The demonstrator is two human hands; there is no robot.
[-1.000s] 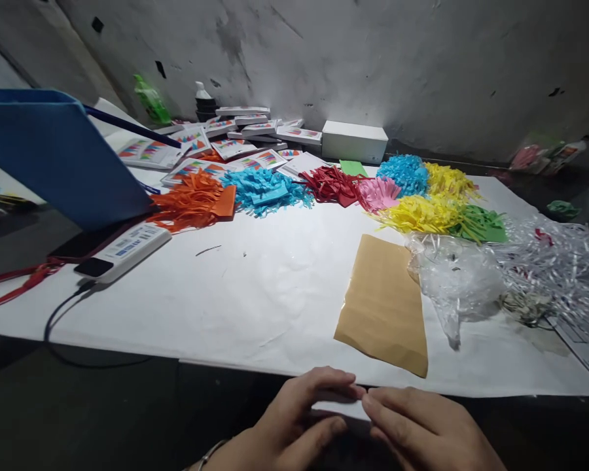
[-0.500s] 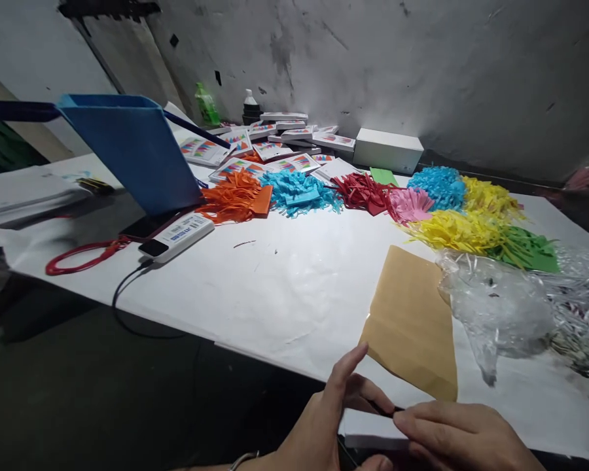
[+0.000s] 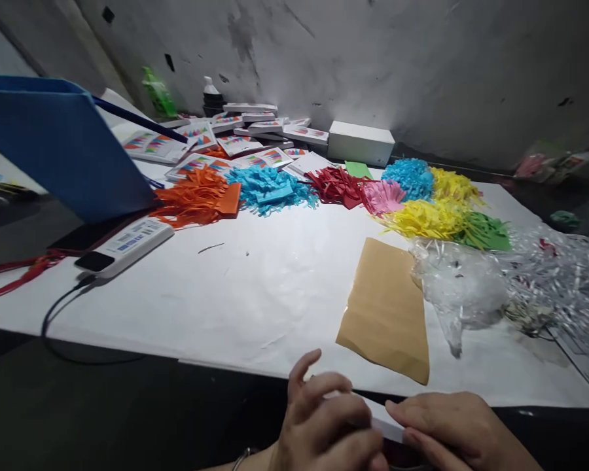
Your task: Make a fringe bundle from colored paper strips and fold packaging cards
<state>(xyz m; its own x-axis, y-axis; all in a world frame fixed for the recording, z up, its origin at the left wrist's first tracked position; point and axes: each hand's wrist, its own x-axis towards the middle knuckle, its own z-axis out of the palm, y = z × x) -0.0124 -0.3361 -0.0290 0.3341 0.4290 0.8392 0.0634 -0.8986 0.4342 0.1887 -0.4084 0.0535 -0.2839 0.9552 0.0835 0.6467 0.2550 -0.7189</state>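
Observation:
A slim white box [image 3: 387, 422] is at the table's near edge, between my two hands and partly covered by them. My left hand [image 3: 331, 422] is curled around its left end, with one finger raised. The fingers of my right hand [image 3: 459, 425] press together on the box's right end. What lies under the box is hidden. Just beyond my hands, a brown paper sheet or envelope [image 3: 385, 311] lies flat on the white-covered table [image 3: 275, 294].
Fringed paper bundles in orange [image 3: 196, 196], blue [image 3: 269, 186], red [image 3: 341, 188] and yellow [image 3: 432, 219] line the table's middle. Clear plastic [image 3: 464, 281] lies right. Printed flat boxes [image 3: 248, 145] and a white carton [image 3: 360, 142] stand behind. A blue holder [image 3: 73, 150] and corded white device [image 3: 127, 245] are left.
My view has swung right, shifting the table's contents leftward. The fingers of my left hand have folded over the box's end, and the box now slants more.

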